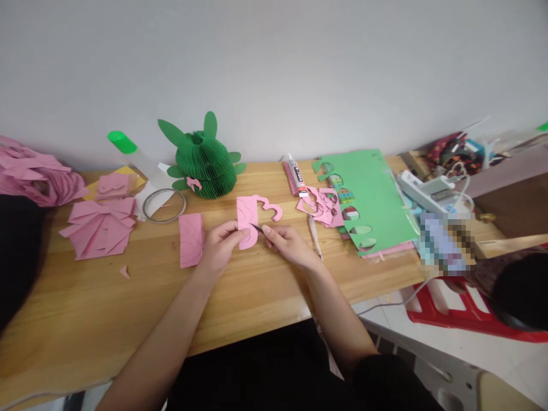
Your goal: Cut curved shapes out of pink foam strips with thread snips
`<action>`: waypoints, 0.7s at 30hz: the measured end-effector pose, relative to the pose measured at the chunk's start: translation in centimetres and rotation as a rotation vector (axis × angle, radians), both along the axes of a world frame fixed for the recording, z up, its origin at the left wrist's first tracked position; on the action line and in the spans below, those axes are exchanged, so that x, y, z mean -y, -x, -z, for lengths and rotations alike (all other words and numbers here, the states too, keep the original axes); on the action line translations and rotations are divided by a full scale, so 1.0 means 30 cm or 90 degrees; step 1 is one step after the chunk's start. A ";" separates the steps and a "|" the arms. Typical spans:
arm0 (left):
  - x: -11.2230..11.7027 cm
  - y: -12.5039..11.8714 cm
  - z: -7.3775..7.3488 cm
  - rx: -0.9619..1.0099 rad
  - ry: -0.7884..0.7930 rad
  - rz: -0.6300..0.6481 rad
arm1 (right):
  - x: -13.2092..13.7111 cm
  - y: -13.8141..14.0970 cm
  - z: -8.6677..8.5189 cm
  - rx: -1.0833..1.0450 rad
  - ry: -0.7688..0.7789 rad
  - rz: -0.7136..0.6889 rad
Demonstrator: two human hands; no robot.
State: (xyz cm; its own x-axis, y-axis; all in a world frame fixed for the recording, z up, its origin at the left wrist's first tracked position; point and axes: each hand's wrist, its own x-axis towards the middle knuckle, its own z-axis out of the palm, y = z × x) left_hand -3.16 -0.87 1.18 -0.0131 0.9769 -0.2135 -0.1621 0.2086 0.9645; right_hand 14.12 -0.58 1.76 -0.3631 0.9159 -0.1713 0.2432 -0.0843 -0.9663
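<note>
My left hand [222, 242] is closed on the lower left edge of a pink paper piece [247, 208] with curved outlines drawn on it. A wavy cut strip [270, 208] curls off its right side. In my right hand [285, 242] is a pair of scissors [256, 228]; only the dark blades show, meeting the paper's right edge, while the handles are hidden in my fingers. Left of my left hand lies another pink paper piece [191, 240] with drawn curves. Behind them stands a green honeycomb paper figure [205, 165] with leaf-shaped parts and a small pink piece on it.
Pink folded papers [100, 228], a tape roll [165, 206] and a green-capped bottle [137, 157] are on the left. Rightward are a glue tube [297, 176], pink scraps [323, 205], a white pen-like tool [315, 235], green sheets [377, 200] and a power strip [422, 188]. Another person's head [520, 291] is at far right.
</note>
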 end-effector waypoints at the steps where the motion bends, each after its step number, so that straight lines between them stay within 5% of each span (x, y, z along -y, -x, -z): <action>1: -0.001 0.001 0.001 0.001 0.001 0.002 | 0.000 -0.001 0.001 0.002 0.000 0.000; 21: -0.002 0.015 0.011 0.010 -0.005 0.042 | -0.001 -0.008 -0.010 -0.002 0.003 -0.018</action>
State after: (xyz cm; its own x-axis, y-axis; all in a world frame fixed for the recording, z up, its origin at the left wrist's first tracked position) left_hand -3.61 -0.81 0.85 0.0547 0.9772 -0.2051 -0.1638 0.2114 0.9636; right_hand 14.35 -0.55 2.08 -0.3889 0.9046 -0.1745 0.2420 -0.0824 -0.9668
